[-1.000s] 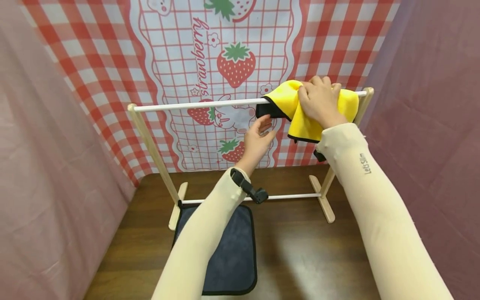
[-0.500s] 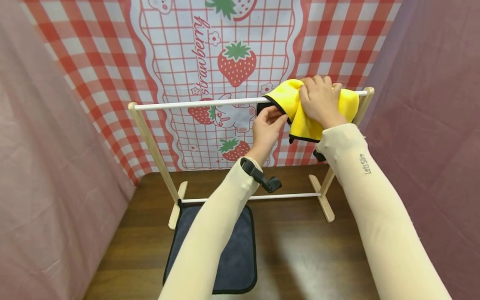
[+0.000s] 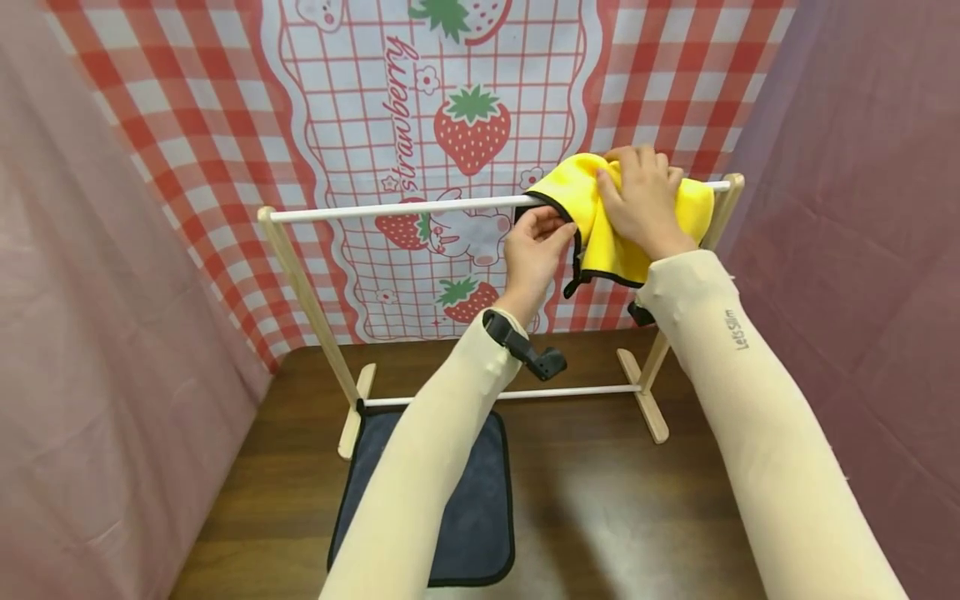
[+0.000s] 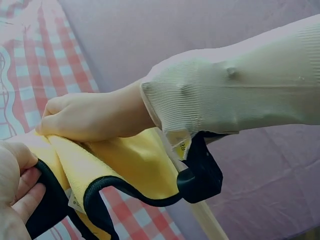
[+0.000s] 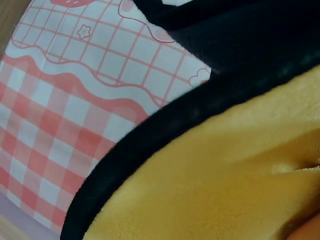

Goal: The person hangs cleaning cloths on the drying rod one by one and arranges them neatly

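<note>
A yellow towel [image 3: 697,210] with black trim and a dark underside hangs over the right part of the rack's white top bar [image 3: 405,207]. My left hand [image 3: 531,254] pinches its left edge just below the bar. From above, my right hand [image 3: 647,200] grips the towel at the bar, fingers bent over the far side. In the left wrist view the towel [image 4: 135,165] droops in folds between both hands, a small label [image 4: 75,201] showing on it. Yellow fabric [image 5: 210,180] and its dark edging fill most of the right wrist view.
A dark grey cloth [image 3: 472,517] with black edging lies at the rack's lower left, partly behind the left sleeve. Wooden feet [image 3: 643,398] carry the rack on a brown table [image 3: 600,517]. Behind hangs a red checked strawberry curtain [image 3: 472,133]; pink drapes [image 3: 847,208] flank both sides.
My left hand has moved up and right to the towel and taken its left edge. The towel's lower left corner now hangs lower, with a black loop showing. My right hand stays nearly in place.
</note>
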The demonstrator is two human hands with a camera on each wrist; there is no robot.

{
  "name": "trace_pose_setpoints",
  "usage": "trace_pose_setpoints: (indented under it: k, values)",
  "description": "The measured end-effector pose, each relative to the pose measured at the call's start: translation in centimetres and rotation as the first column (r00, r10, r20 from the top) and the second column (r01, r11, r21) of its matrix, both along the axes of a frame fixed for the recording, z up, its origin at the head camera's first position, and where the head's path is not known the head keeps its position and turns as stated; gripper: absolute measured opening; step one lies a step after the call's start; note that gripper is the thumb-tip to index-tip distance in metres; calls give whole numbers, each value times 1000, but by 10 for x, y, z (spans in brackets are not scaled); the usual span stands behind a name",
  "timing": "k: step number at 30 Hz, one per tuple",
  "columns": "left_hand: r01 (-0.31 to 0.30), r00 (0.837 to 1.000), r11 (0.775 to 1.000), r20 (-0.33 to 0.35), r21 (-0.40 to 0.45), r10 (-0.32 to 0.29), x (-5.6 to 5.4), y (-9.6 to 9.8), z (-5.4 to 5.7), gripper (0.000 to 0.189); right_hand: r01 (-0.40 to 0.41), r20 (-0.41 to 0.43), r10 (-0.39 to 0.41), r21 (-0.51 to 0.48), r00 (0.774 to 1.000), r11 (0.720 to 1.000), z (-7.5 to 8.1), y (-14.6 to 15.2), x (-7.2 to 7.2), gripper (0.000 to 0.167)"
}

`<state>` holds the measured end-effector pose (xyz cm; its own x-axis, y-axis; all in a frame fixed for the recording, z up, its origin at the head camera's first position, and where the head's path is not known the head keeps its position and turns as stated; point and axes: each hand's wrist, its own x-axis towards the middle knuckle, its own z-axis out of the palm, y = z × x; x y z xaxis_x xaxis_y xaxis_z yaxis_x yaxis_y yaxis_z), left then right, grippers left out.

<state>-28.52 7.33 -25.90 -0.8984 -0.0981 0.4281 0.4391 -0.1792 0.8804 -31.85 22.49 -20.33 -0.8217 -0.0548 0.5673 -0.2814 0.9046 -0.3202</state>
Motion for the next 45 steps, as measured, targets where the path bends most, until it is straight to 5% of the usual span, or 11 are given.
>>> trace_pose_setpoints:
  k: [14,22,29,31,36,37,38,40,43,45]
  values:
    - [-8,999,999,40,50,6,-1,-4,6,26,-77,-86,64,-160,994,984,-1,11,10,45]
    - [1,999,999,33,50,-3,0,-4,5,26,-114,-243,10,-418,970,901,5,36,25,36]
    - [-12,1000,998,26,58,11,-1,-3,6,26,-125,-215,-21,-644,976,755,1,65,34,29]
    - [-17,1000,998,23,55,16,-1,-3,6,25,-117,-186,-28,-722,982,681,-2,73,36,25]
    - [-21,999,999,27,44,20,-1,-4,6,25,-134,-142,17,-886,990,444,-14,93,44,9]
    - [-22,999,999,27,41,20,-1,-4,6,25,-128,-124,37,-901,992,415,-18,97,45,7]
    - [-23,999,999,28,38,22,-1,-4,5,25,-104,-87,60,-907,994,409,-21,100,47,5]
    - [-22,999,999,27,37,21,-1,-5,5,25,-45,7,109,-887,994,459,-29,107,50,3]
    - [-19,1000,999,25,43,18,-1,-5,4,25,26,157,166,-797,974,603,-43,114,50,7]
    - [-15,1000,998,23,55,14,-1,-5,3,25,42,229,194,-741,954,670,-52,117,48,12]
